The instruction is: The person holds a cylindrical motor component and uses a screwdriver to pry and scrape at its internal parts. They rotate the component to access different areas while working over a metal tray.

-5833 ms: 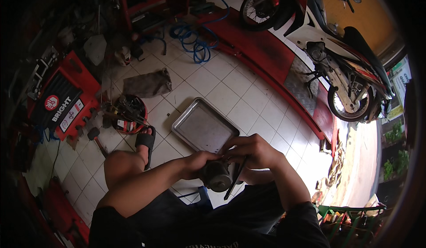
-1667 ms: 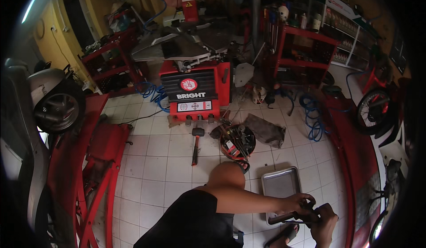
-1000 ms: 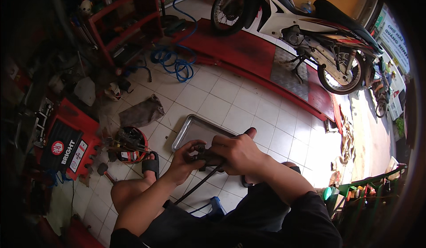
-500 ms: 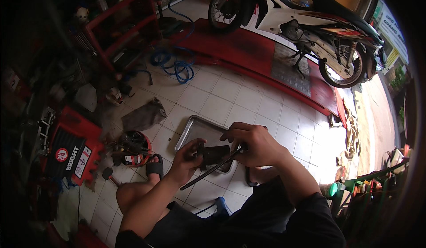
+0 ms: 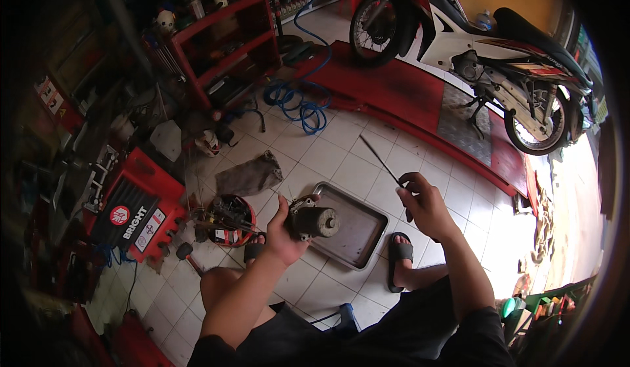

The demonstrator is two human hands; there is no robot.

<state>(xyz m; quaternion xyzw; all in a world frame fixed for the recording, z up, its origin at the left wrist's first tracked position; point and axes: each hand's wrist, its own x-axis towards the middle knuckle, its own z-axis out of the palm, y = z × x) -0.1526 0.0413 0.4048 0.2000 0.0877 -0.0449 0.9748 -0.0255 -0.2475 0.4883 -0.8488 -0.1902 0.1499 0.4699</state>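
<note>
My left hand [image 5: 287,239] is closed around a small cylindrical motor [image 5: 315,223], dark-bodied with a lighter metal end cap turned to the right. Its flange end rests in the palm. To the right, my right hand [image 5: 425,204] grips a screwdriver [image 5: 379,157] whose long thin shaft points up and to the left, apart from the motor; its handle is mostly hidden in the fingers. On the floor beneath and beyond the motor lies a shallow metal tray [image 5: 377,257] with dark specks in it.
A red bucket of tools [image 5: 231,219] and a grey rag [image 5: 249,173] are on the tiles at left, near a red toolbox [image 5: 141,203]. A blue air hose [image 5: 298,104] lies coiled beyond. A motorbike [image 5: 472,65] stands on a red lift platform [image 5: 394,98].
My right hand has moved right, away from the motor, and the screwdriver has swung from pointing down-left to up-left. The motor has turned its end cap into view. The whole view has shifted.
</note>
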